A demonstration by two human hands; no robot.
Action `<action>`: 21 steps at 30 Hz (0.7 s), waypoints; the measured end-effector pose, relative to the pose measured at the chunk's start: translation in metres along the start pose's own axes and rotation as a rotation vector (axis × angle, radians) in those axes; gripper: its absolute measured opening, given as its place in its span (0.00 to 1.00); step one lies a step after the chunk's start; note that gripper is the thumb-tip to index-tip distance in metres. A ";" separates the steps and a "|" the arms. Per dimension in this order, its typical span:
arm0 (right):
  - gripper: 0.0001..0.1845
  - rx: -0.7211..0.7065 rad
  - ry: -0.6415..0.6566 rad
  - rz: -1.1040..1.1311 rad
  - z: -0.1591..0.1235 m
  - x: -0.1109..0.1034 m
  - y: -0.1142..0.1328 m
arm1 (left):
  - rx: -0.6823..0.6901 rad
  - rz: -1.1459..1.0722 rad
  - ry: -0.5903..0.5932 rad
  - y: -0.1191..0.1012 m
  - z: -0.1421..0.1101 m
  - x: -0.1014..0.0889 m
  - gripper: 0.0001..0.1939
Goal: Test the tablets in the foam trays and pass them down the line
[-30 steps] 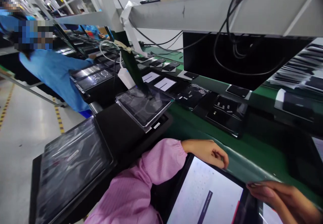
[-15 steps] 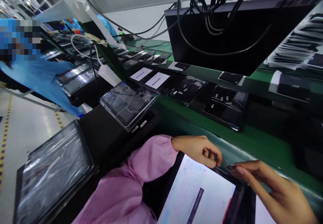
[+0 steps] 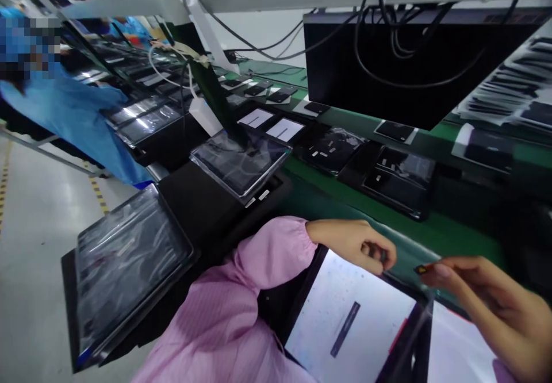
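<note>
The right hand [image 3: 495,302] has risen from the device's edge, where its fingertips were a second ago, and the small dark piece with a yellow-orange mark [image 3: 420,269] pinched between thumb and finger now shows plainly, above the far right corner and apart from the lit glass. The left hand [image 3: 353,242], in a puffed pink sleeve [image 3: 276,253], lies across the far edge of the black-framed tablet-like device with a bright white screen [image 3: 345,308], its fingers loosely curled; whether they hold anything, I cannot tell. The device lies tilted in view near the person's body, and just beside it, under the right hand, is a second bright white panel [image 3: 457,343]. Beyond runs a green-topped bench [image 3: 457,225] bearing dark film-covered devices with small pale labels [image 3: 401,179] and a pair of smaller lit screens [image 3: 282,130]. On the left, a clear-wrapped dark tablet [image 3: 239,161] sits on black trays, with a large film-wrapped panel [image 3: 129,256] nearer. A wide black monitor [image 3: 388,72] hangs behind looping black cables, and a co-worker in blue [image 3: 77,107] stands at the far left beside a pale floor with yellow-and-black tape [image 3: 98,195].
</note>
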State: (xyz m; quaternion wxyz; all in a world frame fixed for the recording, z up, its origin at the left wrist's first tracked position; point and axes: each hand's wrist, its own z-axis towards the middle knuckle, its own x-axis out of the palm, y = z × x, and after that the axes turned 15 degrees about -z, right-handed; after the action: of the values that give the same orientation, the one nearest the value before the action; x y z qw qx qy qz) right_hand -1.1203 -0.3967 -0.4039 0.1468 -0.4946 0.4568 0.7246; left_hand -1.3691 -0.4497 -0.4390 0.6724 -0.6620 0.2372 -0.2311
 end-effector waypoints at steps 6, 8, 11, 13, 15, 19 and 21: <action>0.17 0.080 0.110 0.089 -0.006 -0.008 0.020 | -0.007 -0.060 -0.112 -0.002 -0.010 0.005 0.11; 0.18 0.100 0.128 0.126 -0.009 -0.007 0.022 | -0.004 -0.086 -0.120 0.000 -0.010 0.006 0.13; 0.18 0.072 0.139 0.140 -0.011 -0.004 0.025 | -0.020 -0.073 -0.139 0.002 -0.010 0.007 0.14; 0.18 0.048 0.149 0.132 -0.011 -0.003 0.028 | -0.044 -0.055 -0.161 0.004 -0.010 0.007 0.14; 0.17 0.034 0.163 0.123 -0.009 -0.002 0.030 | -0.062 -0.040 -0.176 0.006 -0.009 0.007 0.13; 0.16 0.021 0.183 0.129 -0.005 0.001 0.031 | -0.053 0.004 -0.149 0.005 -0.007 0.007 0.12; 0.15 0.008 0.186 0.140 -0.003 0.004 0.030 | -0.032 0.017 -0.106 0.004 -0.004 0.007 0.10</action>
State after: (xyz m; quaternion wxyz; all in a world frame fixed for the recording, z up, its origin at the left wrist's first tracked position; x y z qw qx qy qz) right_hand -1.1400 -0.4161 -0.3924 0.0548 -0.5261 0.5047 0.6823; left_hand -1.3662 -0.4568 -0.4432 0.6754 -0.6819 0.2104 -0.1860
